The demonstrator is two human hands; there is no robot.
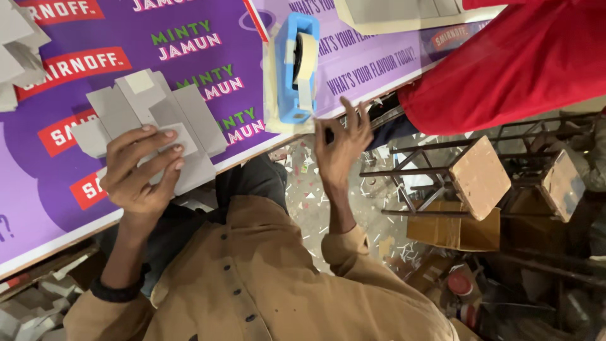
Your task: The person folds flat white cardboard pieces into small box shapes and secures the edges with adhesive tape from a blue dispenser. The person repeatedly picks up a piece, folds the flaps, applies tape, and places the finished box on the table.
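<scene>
Left hand (142,173) is down flat on the grey card cut-out (151,117), fingers spread and pressing rather than pinching, so that grip reads as a hold-down: it keeps the folded card piece from sliding on the glossy purple printed sheet (208,44) that covers the bench (57,243). The cut-out sits close to the near edge of the bench, right in front of the person, easy for both hands to reach. Right hand (343,140) hangs just off that same near edge, fingers fanned with thumb and forefinger curled toward each other; whether a bit of tape is caught between them I cannot tell, it is too small to see. Just beyond that hand, at the bench edge, the blue tape dispenser (297,66) lies with its pale roll facing up, parked near the working hand. More grey card pieces (16,47) are stacked at the far left corner, well apart. Someone's red sleeve (524,60) leans over the right end.
</scene>
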